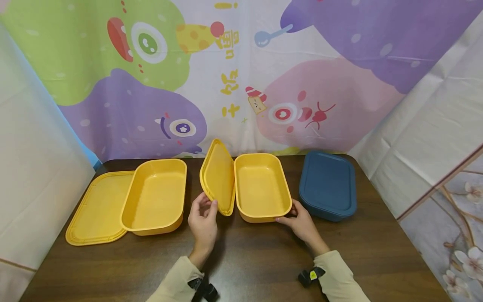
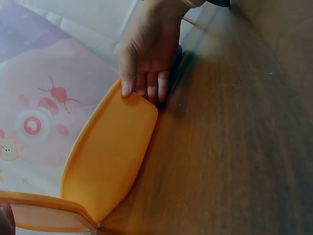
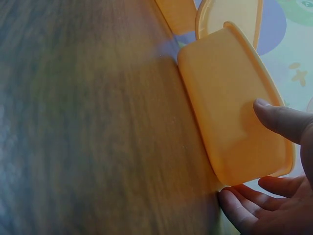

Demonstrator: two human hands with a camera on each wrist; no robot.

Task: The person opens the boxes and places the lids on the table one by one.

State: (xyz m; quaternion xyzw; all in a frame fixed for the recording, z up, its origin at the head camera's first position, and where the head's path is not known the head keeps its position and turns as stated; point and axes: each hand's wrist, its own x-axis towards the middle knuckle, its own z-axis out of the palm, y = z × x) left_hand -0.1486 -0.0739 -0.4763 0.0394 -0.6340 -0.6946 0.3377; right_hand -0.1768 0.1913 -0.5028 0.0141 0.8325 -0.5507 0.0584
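My left hand (image 1: 203,218) pinches the near end of a yellow lid (image 1: 218,178) between thumb and fingers. The lid stands tilted on edge, its right side against a shallow yellow box (image 1: 263,184) with no lid on it. At that box's near right corner, my right hand (image 1: 299,220) holds on, thumb (image 3: 274,117) against the front wall and fingers round the side. The left wrist view shows the yellow box (image 2: 110,152) from its near end, with the lid (image 2: 49,215) at the lower left and mostly cut off.
On the left, a second yellow box (image 1: 154,201) stands open, overlapping the edge of a yellow lid (image 1: 98,209) that lies flat. To the right sits a dark blue box (image 1: 328,184) with its lid on. A cartoon-printed cloth (image 1: 234,126) hangs behind the brown table (image 1: 256,264).
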